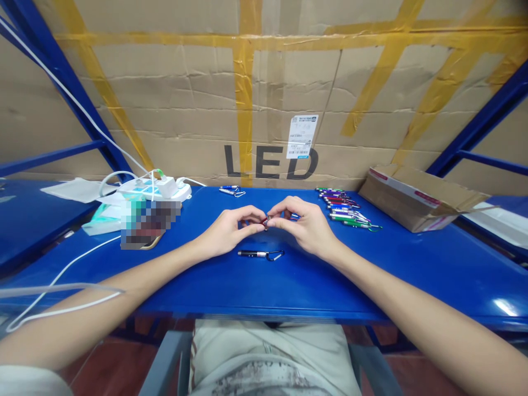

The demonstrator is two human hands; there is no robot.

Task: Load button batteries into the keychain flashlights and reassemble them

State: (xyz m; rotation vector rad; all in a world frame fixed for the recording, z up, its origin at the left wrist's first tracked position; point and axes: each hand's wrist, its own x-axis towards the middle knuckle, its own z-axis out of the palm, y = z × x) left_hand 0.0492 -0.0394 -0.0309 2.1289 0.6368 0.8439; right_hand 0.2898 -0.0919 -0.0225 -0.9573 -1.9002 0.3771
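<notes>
A glossy blue tabletop (pixel 412 275) fills the middle of the view, catching pale glare near its right front corner. Behind the tabletop stands a wall of flattened cardboard (pixel 185 99) crossed with yellow tape and printed "LED". Blue steel shelf struts (pixel 61 71) slant up from the tabletop's left and right ends. Below its front edge, reddish floor (pixel 115 368) shows.

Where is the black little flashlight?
The black flashlight lies on the blue table, near the middle, just in front of the left hand and right hand.
</notes>
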